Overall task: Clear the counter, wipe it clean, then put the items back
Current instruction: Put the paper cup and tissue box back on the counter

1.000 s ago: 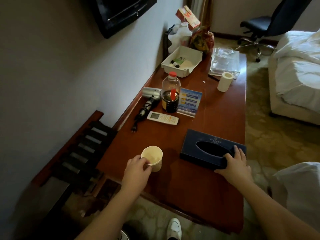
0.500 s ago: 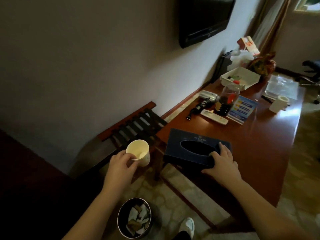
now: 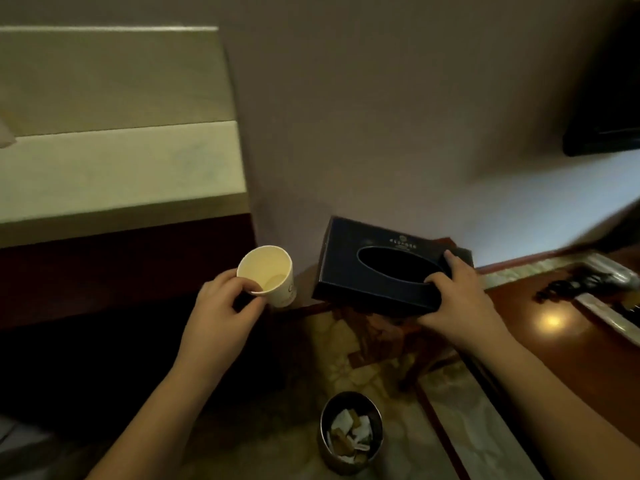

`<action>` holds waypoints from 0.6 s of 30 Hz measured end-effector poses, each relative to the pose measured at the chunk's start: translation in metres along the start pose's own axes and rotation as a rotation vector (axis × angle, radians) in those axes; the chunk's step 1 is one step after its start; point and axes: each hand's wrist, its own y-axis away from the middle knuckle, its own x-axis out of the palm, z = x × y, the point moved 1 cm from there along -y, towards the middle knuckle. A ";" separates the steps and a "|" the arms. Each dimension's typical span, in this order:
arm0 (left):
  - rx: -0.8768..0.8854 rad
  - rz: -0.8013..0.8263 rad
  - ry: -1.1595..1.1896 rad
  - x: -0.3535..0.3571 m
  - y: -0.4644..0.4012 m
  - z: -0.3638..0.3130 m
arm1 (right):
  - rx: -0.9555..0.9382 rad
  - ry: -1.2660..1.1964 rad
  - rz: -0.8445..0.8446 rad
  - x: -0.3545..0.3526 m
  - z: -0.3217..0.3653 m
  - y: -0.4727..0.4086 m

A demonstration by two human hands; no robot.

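Note:
My left hand (image 3: pixel 221 306) pinches the rim of a cream paper cup (image 3: pixel 268 275) and holds it in the air, left of the counter. My right hand (image 3: pixel 457 296) grips the right end of a dark blue tissue box (image 3: pixel 377 268), thumb at the oval opening, and holds it lifted beyond the counter's left end. The red-brown wooden counter (image 3: pixel 561 341) shows only at the right edge, with a black-corded hair dryer (image 3: pixel 588 280) lying on it.
A round metal waste bin (image 3: pixel 351 433) with paper scraps stands on the patterned floor below my hands. A pale cabinet or ledge (image 3: pixel 117 161) fills the upper left above a dark panel. A wall-mounted black TV (image 3: pixel 609 116) is at the right edge.
The view swung left, away from the counter. Both hands carried the cup and the tissue box off the counter to the left; the box was lifted clear of the surface.

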 end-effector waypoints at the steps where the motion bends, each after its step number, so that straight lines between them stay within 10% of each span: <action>1: -0.017 -0.037 -0.016 -0.015 0.002 0.004 | -0.037 0.000 0.000 -0.005 0.016 -0.005; 18: -0.097 -0.480 -0.058 -0.220 0.018 0.064 | -0.548 -0.039 -0.093 -0.064 0.256 -0.073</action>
